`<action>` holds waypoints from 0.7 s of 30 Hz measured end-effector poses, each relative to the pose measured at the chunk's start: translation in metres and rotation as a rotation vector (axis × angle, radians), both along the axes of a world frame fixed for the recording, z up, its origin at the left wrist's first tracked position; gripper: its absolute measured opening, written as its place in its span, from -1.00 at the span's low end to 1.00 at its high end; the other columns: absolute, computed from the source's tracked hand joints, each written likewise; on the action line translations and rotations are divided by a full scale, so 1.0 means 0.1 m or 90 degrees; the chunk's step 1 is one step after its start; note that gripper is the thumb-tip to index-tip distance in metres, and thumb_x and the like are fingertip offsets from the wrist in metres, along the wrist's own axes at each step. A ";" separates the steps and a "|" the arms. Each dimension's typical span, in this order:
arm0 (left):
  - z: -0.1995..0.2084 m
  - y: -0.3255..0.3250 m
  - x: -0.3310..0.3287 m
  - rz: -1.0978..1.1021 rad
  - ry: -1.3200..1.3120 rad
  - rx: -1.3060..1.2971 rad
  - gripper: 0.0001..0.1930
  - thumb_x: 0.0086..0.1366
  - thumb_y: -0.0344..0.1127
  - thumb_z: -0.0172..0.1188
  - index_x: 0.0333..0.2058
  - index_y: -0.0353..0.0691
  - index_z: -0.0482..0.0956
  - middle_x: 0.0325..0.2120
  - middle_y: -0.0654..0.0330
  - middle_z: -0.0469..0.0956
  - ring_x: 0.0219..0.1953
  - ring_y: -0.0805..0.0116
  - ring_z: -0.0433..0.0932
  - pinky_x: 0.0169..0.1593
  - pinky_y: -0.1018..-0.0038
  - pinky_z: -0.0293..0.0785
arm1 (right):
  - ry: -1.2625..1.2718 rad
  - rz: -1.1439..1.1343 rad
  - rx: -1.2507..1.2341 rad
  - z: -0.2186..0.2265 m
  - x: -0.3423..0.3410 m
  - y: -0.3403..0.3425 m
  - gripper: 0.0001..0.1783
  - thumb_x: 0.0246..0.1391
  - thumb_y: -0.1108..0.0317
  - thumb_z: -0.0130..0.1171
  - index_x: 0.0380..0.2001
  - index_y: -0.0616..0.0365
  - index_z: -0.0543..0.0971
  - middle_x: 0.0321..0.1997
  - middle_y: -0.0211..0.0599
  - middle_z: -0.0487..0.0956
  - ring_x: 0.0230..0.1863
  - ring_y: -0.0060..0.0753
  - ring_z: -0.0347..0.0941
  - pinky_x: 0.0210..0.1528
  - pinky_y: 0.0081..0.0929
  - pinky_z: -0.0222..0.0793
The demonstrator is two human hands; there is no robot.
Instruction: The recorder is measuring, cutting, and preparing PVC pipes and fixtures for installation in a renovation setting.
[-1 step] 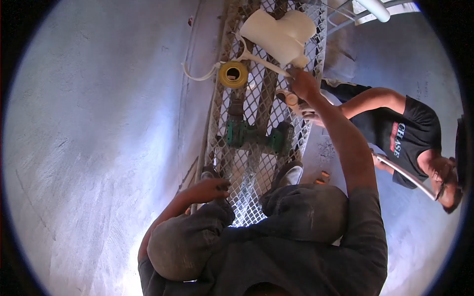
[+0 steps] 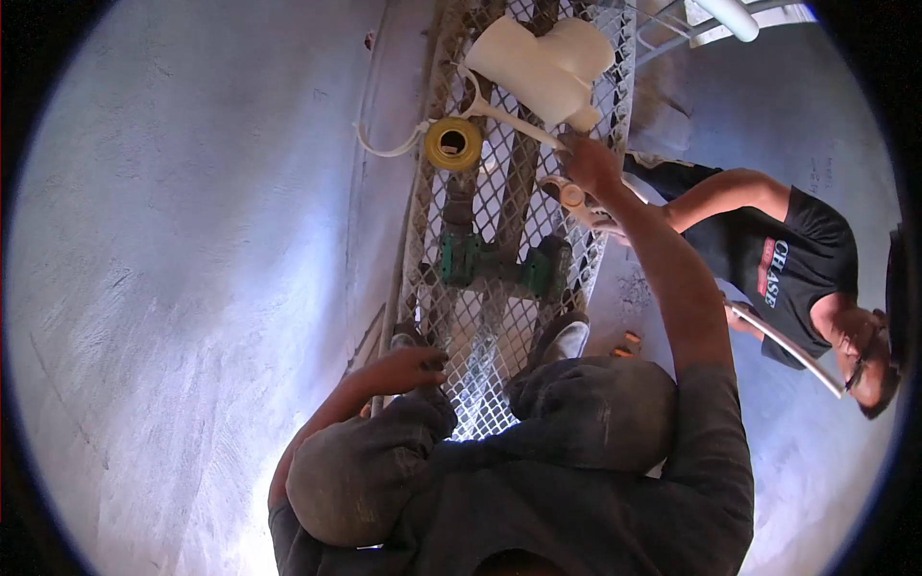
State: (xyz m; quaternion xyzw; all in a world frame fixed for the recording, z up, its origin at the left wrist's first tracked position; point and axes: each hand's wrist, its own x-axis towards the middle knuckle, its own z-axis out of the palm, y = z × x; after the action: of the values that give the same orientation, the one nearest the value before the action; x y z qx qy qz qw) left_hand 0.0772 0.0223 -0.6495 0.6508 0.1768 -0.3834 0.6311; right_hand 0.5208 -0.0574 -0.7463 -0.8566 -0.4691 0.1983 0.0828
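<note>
head: right fingers (image 2: 573, 147) around white strip (image 2: 523, 127)

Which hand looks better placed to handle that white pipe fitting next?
Probably the right hand: it holds the slim white piece, close to the white pipe fitting. The left hand is farther back, near the left leg.

Building site. A bare grey wall (image 2: 211, 240), mesh platform (image 2: 485, 370), power tool (image 2: 463, 261) and pipe fitting (image 2: 538, 69) identify it.
</note>
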 end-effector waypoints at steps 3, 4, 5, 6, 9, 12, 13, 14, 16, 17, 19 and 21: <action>-0.08 0.00 0.00 -0.013 -0.013 -0.017 -0.46 0.25 -0.08 0.16 0.08 -0.35 0.41 -0.11 -0.09 0.56 -0.04 0.11 0.54 0.04 0.33 0.42 | -0.064 -0.013 -0.137 0.00 -0.03 -0.02 -0.77 0.08 0.22 0.09 -0.24 0.08 0.54 -0.32 -0.07 0.61 -0.24 -0.01 0.57 -0.23 -0.07 0.47; -0.09 0.00 0.00 -0.023 -0.013 -0.033 -0.46 0.25 -0.08 0.17 0.08 -0.36 0.41 -0.13 -0.08 0.57 -0.06 0.12 0.55 0.03 0.34 0.43 | -0.095 0.008 -0.116 0.01 -0.02 -0.04 -0.79 0.07 0.24 0.08 -0.25 0.07 0.53 -0.33 -0.09 0.61 -0.25 -0.02 0.57 -0.22 -0.07 0.47; -0.09 0.00 -0.02 -0.021 -0.008 -0.037 -0.46 0.25 -0.08 0.17 0.08 -0.36 0.41 -0.13 -0.08 0.57 -0.06 0.12 0.55 0.03 0.34 0.43 | -0.125 0.030 -0.094 0.02 -0.03 -0.07 -0.80 0.05 0.27 0.07 -0.26 0.07 0.52 -0.35 -0.10 0.60 -0.26 -0.02 0.56 -0.22 -0.08 0.47; -0.04 0.03 0.03 0.010 0.000 -0.044 -0.46 0.25 -0.08 0.17 0.08 -0.36 0.41 -0.14 -0.07 0.57 -0.08 0.12 0.56 0.01 0.34 0.44 | -0.167 0.047 -0.018 0.04 -0.05 -0.06 -0.78 0.00 0.32 0.02 -0.30 0.13 0.56 -0.22 -0.16 0.58 -0.11 -0.09 0.52 -0.09 -0.15 0.44; -0.11 0.02 -0.01 0.055 -0.012 -0.062 -0.46 0.25 -0.08 0.18 0.06 -0.38 0.42 -0.18 -0.07 0.59 -0.09 0.15 0.57 -0.01 0.35 0.45 | -0.203 0.090 -0.016 0.18 -0.19 -0.10 -0.79 0.01 0.34 0.01 -0.33 0.13 0.58 -0.25 -0.20 0.58 -0.10 -0.12 0.52 -0.06 -0.15 0.42; -0.08 0.02 -0.04 0.082 0.019 -0.100 -0.47 0.25 -0.08 0.17 0.06 -0.37 0.42 -0.18 -0.06 0.59 -0.09 0.12 0.56 -0.02 0.34 0.45 | -0.182 0.101 0.009 0.38 -0.32 -0.13 -0.80 0.00 0.33 0.02 -0.35 0.08 0.60 -0.28 -0.21 0.59 -0.17 -0.10 0.53 -0.13 -0.17 0.45; -0.04 0.02 -0.02 0.070 -0.013 -0.044 -0.52 0.25 -0.10 0.17 0.01 -0.35 0.47 -0.19 -0.04 0.59 -0.11 0.11 0.57 -0.03 0.33 0.46 | -0.154 0.105 0.032 0.46 -0.34 -0.16 -0.81 0.00 0.33 0.03 -0.34 0.05 0.61 -0.29 -0.20 0.59 -0.19 -0.09 0.53 -0.17 -0.17 0.46; 0.01 0.04 0.00 0.057 -0.046 0.010 -0.56 0.24 -0.11 0.17 -0.04 -0.34 0.51 -0.21 -0.03 0.60 -0.13 0.10 0.57 -0.03 0.32 0.46 | -0.156 0.093 0.029 0.51 -0.37 -0.19 -0.81 0.00 0.33 0.03 -0.34 0.05 0.61 -0.29 -0.20 0.59 -0.19 -0.09 0.53 -0.17 -0.17 0.46; 0.25 0.22 0.17 0.060 -0.035 0.013 -0.61 0.23 -0.12 0.17 -0.10 -0.31 0.56 -0.23 -0.01 0.60 -0.16 0.10 0.57 -0.05 0.31 0.46 | -0.046 0.059 0.037 0.72 -0.44 -0.37 -0.83 -0.01 0.27 0.11 -0.37 0.07 0.58 -0.32 -0.21 0.58 -0.23 -0.05 0.52 -0.22 -0.15 0.44; 0.42 0.31 0.21 0.081 -0.020 0.027 -0.66 0.22 -0.13 0.18 -0.17 -0.29 0.60 -0.24 0.01 0.60 -0.18 0.09 0.58 -0.06 0.30 0.47 | -0.038 0.040 0.042 0.84 -0.56 -0.45 -0.82 -0.01 0.27 0.13 -0.35 0.07 0.58 -0.32 -0.21 0.58 -0.24 -0.05 0.52 -0.22 -0.17 0.44; 0.79 0.58 0.18 0.070 0.080 0.164 -0.70 0.21 -0.22 0.19 -0.20 -0.34 0.59 -0.23 -0.01 0.59 -0.14 0.21 0.58 -0.03 0.37 0.45 | 0.070 -0.003 0.067 1.23 -0.83 -0.72 -0.81 -0.02 0.28 0.12 -0.32 0.05 0.59 -0.33 -0.21 0.58 -0.24 -0.05 0.52 -0.24 -0.18 0.44; 1.38 0.91 0.24 0.036 0.040 0.267 -0.73 0.20 -0.24 0.18 -0.25 -0.34 0.60 -0.24 0.00 0.59 -0.15 0.18 0.58 -0.05 0.35 0.46 | 0.160 -0.040 -0.039 1.77 -1.05 -1.09 -0.83 -0.04 0.31 0.07 -0.36 0.07 0.56 -0.33 -0.13 0.58 -0.28 -0.01 0.53 -0.28 -0.14 0.46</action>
State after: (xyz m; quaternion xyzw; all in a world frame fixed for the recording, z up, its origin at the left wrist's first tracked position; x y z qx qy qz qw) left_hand 0.1012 0.1132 -0.5115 0.7505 0.2903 -0.3406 0.4863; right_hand 0.4154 -0.1663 -0.5697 -0.8413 -0.4219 0.3157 0.1205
